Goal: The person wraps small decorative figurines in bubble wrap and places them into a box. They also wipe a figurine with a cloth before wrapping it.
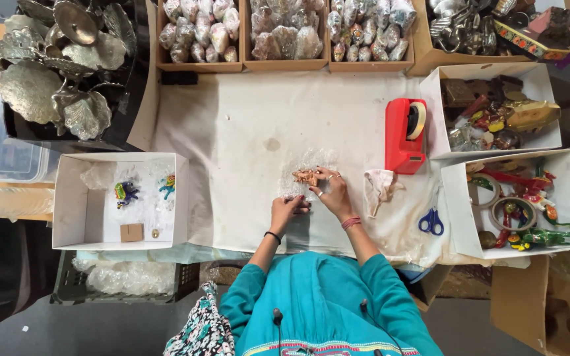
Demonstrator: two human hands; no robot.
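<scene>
Both hands (311, 201) on bubble wrap (306, 165), figurine (305, 176)

The only view comes from the camera on my head, looking almost straight down from well above. It takes in the whole cloth-covered worktop (245, 132), my turquoise lap along the bottom edge, the boxes of wrapped pieces (285, 64) along the top, and white boxes (67, 198) at both sides.
</scene>
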